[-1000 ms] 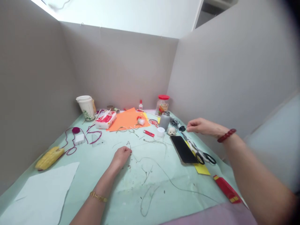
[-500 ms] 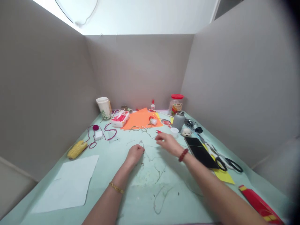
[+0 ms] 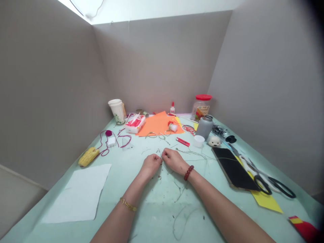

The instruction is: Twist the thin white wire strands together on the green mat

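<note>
Close together over the middle of the table are my two hands, their fingertips almost meeting. My left hand [image 3: 151, 164] is closed in a pinch, with a short end of thin cord [image 3: 161, 156] standing up at its fingertips. My right hand [image 3: 174, 160] pinches at the same cord from the other side; its fingertips partly hide what they hold. Below the hands, loose thin greenish cords [image 3: 180, 191] and tiny dark bits are scattered. A braided cord [image 3: 191, 152] lies to the right of my right hand, and a red lighter [image 3: 182, 141] is just beyond it.
At left are a white cloth [image 3: 78, 195], a yellow corn-shaped object [image 3: 88, 156] and purple yarn [image 3: 108, 133]. Farther back are a tissue pack [image 3: 135, 124] and orange paper [image 3: 158, 125]. At right stand a grey bottle [image 3: 204, 127], a phone [image 3: 234, 168] and scissors [image 3: 263, 182].
My right hand has come down and left from near the lighter to meet my left hand at the cord. The lighter and braided cord now show. The view has shifted slightly.
</note>
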A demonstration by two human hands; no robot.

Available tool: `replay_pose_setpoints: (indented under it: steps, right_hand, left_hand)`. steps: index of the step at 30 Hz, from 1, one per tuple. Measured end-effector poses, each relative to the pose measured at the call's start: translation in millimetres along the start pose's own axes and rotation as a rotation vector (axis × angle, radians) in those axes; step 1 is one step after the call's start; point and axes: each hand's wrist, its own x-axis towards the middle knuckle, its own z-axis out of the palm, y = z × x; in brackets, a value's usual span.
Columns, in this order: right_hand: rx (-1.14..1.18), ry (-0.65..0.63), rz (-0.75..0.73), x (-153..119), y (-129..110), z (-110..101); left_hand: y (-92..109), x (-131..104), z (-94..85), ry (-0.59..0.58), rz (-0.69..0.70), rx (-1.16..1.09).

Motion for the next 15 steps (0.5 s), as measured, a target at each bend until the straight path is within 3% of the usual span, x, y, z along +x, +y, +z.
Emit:
replay_pose_setpoints:
  steps: [3, 15]
  right_hand:
    - [0.053, -0.039, 0.056, 1.1, -2.0, -0.6]
    - [-0.051, 0.053, 0.045, -1.6, -1.2, 3.2]
  left_hand:
    - [1.3, -0.9, -1.5, 0.005, -0.002, 0.043]
    - [2.2, -1.5, -3.8, 0.081, 0.049, 0.222]
